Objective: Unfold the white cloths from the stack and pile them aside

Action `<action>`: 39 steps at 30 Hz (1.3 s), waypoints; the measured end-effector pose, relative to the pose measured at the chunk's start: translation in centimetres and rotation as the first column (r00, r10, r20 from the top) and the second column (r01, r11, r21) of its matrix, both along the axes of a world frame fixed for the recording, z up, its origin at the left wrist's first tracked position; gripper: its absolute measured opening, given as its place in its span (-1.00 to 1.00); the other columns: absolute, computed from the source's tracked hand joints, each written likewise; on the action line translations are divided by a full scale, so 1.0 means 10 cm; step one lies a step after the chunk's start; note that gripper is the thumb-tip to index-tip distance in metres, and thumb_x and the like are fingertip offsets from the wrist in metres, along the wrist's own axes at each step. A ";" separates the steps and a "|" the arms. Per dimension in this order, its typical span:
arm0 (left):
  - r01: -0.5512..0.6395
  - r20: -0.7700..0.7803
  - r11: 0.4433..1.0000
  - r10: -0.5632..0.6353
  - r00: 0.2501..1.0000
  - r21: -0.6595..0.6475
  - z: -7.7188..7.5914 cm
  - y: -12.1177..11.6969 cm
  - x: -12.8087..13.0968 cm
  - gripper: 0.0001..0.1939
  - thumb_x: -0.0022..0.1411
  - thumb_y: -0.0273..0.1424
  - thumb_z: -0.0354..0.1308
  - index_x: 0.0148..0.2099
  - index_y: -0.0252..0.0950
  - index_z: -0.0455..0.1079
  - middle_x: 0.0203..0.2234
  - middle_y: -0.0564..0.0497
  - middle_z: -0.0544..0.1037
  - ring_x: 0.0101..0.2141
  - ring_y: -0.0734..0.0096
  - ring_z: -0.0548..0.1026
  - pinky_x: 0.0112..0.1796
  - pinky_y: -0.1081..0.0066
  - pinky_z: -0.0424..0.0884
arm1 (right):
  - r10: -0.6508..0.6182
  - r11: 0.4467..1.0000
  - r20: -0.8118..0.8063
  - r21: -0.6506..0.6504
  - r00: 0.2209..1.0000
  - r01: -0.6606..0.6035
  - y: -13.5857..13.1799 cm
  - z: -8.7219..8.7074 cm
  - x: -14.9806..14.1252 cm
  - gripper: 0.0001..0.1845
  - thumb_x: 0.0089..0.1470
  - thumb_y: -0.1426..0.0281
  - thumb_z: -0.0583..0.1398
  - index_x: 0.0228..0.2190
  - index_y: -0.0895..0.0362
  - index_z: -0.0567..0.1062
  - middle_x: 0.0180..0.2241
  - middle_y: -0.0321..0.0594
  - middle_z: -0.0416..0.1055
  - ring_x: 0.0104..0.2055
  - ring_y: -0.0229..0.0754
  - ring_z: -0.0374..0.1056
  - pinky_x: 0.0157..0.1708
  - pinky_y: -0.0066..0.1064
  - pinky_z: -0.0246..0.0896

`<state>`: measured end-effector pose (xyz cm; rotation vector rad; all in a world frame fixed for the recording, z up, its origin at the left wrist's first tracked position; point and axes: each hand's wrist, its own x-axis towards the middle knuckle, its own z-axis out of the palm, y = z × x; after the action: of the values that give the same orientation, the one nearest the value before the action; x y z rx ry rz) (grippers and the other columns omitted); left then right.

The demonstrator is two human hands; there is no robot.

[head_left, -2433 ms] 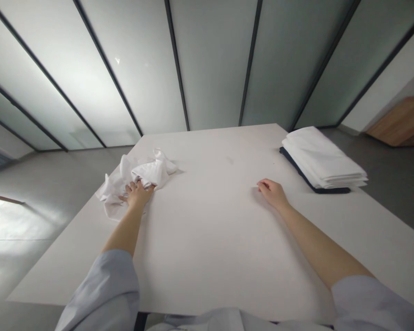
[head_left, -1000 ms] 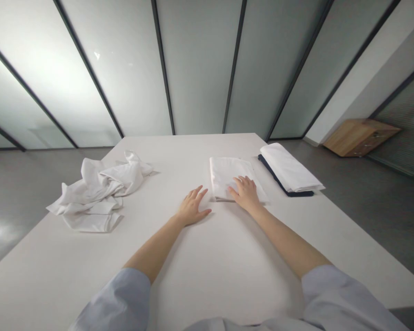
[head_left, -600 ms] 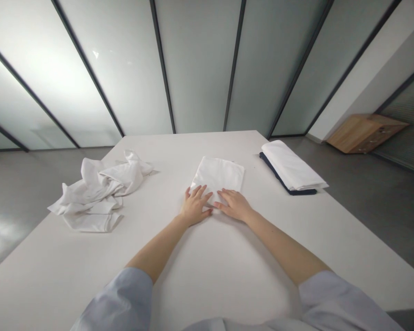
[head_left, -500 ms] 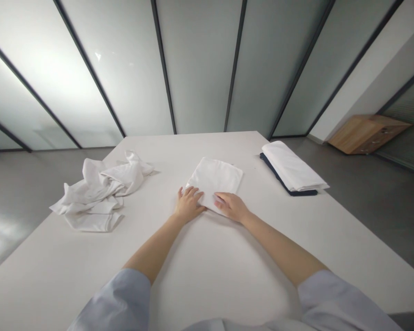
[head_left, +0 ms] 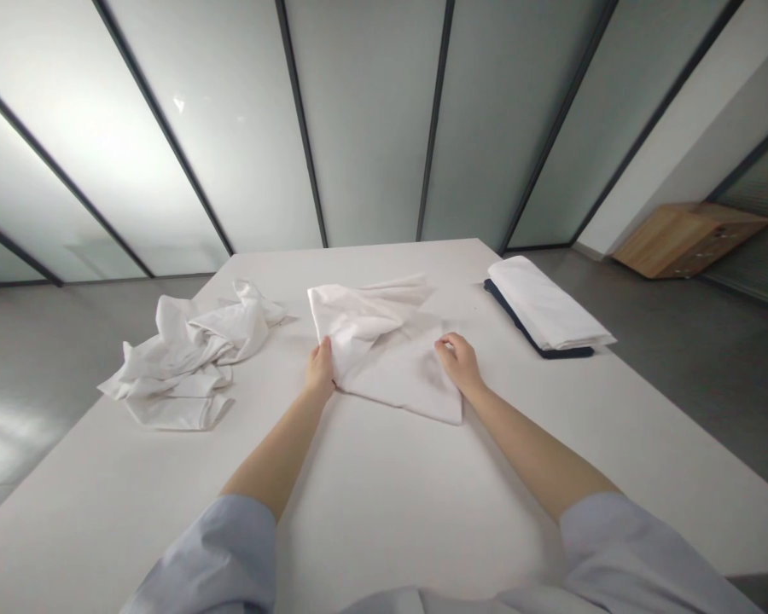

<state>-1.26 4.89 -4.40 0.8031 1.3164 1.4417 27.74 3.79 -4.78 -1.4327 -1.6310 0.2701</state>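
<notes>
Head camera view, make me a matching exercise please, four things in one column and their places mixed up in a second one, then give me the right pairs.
Things
1. Wooden cabinet
2. Crumpled white cloth
3. Loosely spread white cloth
4. Folded white stack

Places
A. Between the left hand and the right hand
B. On top of a dark folded item
C. On the floor, beyond the table
D. On the table's left part, apart from both hands

Right pairs: 1-C, 2-D, 3-A, 4-B
</notes>
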 end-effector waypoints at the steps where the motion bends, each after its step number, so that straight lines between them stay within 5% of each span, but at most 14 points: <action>1: -0.074 0.035 0.997 0.074 0.997 0.000 -0.03 0.02 -0.01 -0.53 0.19 0.01 0.04 -0.16 -0.31 0.41 -0.30 -0.11 0.58 -0.21 0.18 0.55 -0.21 0.27 0.49 | 0.056 0.998 0.094 -0.032 0.994 -0.053 -0.01 -0.01 -0.02 -0.78 0.07 0.24 0.07 -0.39 0.08 0.44 -0.30 -0.14 0.48 -0.18 -0.05 0.38 -0.13 -0.25 0.25; 3: -0.180 -0.046 0.981 0.183 0.982 0.073 -0.09 0.05 -0.04 -0.56 0.22 -0.05 0.03 -0.05 -0.28 0.37 -0.16 -0.13 0.56 -0.11 0.19 0.53 -0.13 0.26 0.48 | 0.157 0.983 0.295 -0.140 0.943 -0.120 -0.04 -0.03 -0.08 -0.70 0.06 0.25 0.11 -0.21 0.10 0.48 -0.07 -0.06 0.46 0.04 0.00 0.32 0.04 -0.20 0.18; 6: -0.213 -0.341 0.949 0.284 0.896 0.231 -0.16 0.09 -0.07 -0.54 0.25 -0.22 0.04 0.15 -0.25 0.22 0.07 -0.15 0.44 0.08 0.21 0.41 0.04 0.23 0.39 | 0.194 0.953 0.526 -0.300 0.828 -0.033 -0.09 0.01 -0.15 -0.53 0.11 0.21 0.13 0.03 0.13 0.42 0.18 0.03 0.26 0.26 0.07 0.12 0.18 -0.13 0.02; 13: -0.241 -0.630 0.937 0.348 0.694 0.253 -0.21 0.15 -0.25 -0.25 0.17 -0.42 0.06 0.35 -0.28 -0.14 0.26 -0.28 0.19 0.22 0.13 0.24 0.16 0.09 0.25 | 0.055 0.910 0.693 -0.331 0.719 0.250 -0.08 0.22 -0.06 -0.58 0.18 0.18 0.04 -0.07 0.17 0.46 0.08 0.14 0.34 0.19 0.12 0.19 0.04 -0.10 0.13; 17: 0.012 -0.790 0.973 0.181 0.585 0.232 -0.13 0.07 -0.22 -0.43 0.19 -0.38 0.04 0.25 -0.31 0.14 0.15 -0.23 0.35 0.18 0.11 0.30 0.16 0.07 0.25 | -0.034 0.903 0.639 -0.310 0.769 0.297 -0.01 0.23 0.13 -0.63 0.16 0.23 0.05 -0.10 0.12 0.49 -0.07 0.00 0.46 0.00 0.04 0.33 -0.03 -0.17 0.15; 20: 0.264 -0.925 0.955 0.028 0.379 0.137 -0.07 -0.03 -0.10 -0.52 0.18 -0.35 0.09 0.16 -0.24 0.32 0.12 -0.15 0.41 0.15 0.11 0.32 0.17 0.09 0.23 | -0.171 0.877 0.561 -0.287 0.810 0.385 0.04 0.21 0.24 -0.56 0.15 0.26 0.04 0.02 0.15 0.42 -0.05 0.01 0.43 -0.01 0.05 0.32 -0.06 -0.18 0.15; 22: 0.332 -0.969 0.941 -0.024 0.247 0.061 -0.05 -0.07 -0.04 -0.55 0.19 -0.31 0.11 0.14 -0.23 0.37 0.16 -0.15 0.38 0.19 0.08 0.28 0.19 0.07 0.20 | -0.272 0.835 0.538 -0.280 0.798 0.473 0.06 0.19 0.29 -0.47 0.12 0.24 0.06 0.08 0.20 0.37 -0.01 0.08 0.39 0.02 0.12 0.30 -0.06 -0.13 0.14; 25: 0.351 -0.984 0.936 -0.068 0.166 -0.005 -0.03 -0.10 -0.02 -0.57 0.25 -0.27 0.07 0.15 -0.23 0.38 0.19 -0.16 0.35 0.22 0.07 0.24 0.20 0.08 0.19 | -0.324 0.788 0.545 -0.297 0.773 0.539 0.08 0.17 0.33 -0.45 0.07 0.21 0.10 0.03 0.25 0.40 -0.03 0.15 0.41 0.01 0.20 0.29 -0.07 -0.06 0.13; 30: 0.353 -0.988 0.936 -0.069 0.140 -0.015 -0.03 -0.11 -0.04 -0.55 0.27 -0.26 0.06 0.17 -0.22 0.35 0.21 -0.14 0.34 0.23 0.06 0.22 0.19 0.07 0.20 | -0.264 0.821 0.492 -0.337 0.830 0.461 0.11 0.15 0.35 -0.67 0.09 0.31 0.05 -0.20 0.11 0.53 -0.24 -0.07 0.52 -0.07 0.11 0.34 -0.02 -0.06 0.11; 34: 0.330 -0.989 0.944 -0.052 0.142 -0.003 -0.04 -0.12 -0.02 -0.52 0.25 -0.27 0.07 0.19 -0.25 0.31 0.21 -0.19 0.32 0.23 0.03 0.23 0.18 0.04 0.20 | -0.250 0.926 0.348 -0.188 0.903 0.329 0.05 0.22 0.25 -0.60 0.16 0.35 -0.05 -0.09 0.17 0.47 -0.10 0.04 0.47 0.02 0.07 0.31 0.05 -0.12 0.13; 37: 0.321 -0.986 0.946 -0.003 0.169 0.052 -0.04 -0.12 0.01 -0.40 0.21 -0.31 0.10 0.28 -0.28 0.16 0.22 -0.24 0.30 0.21 0.04 0.25 0.18 0.03 0.19 | 0.002 0.997 0.319 -0.078 0.948 0.024 -0.11 0.30 0.00 -0.64 0.16 0.37 -0.04 -0.12 0.12 0.47 -0.02 0.01 0.43 0.11 0.03 0.25 0.10 -0.16 0.12; 39: 0.322 -0.978 0.941 0.037 0.203 0.102 -0.03 -0.14 0.03 -0.28 0.17 -0.34 0.13 0.35 -0.30 0.04 0.25 -0.27 0.24 0.23 0.02 0.21 0.18 0.02 0.19 | 0.301 0.953 0.341 -0.121 0.890 -0.276 -0.26 0.33 -0.22 -0.70 0.12 0.41 0.01 -0.19 0.08 0.49 -0.07 -0.07 0.48 0.08 -0.01 0.30 0.09 -0.18 0.14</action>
<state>-0.97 3.53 -4.68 2.2750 1.8475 0.8498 25.52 1.22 -1.52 -1.3410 -2.1593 0.2468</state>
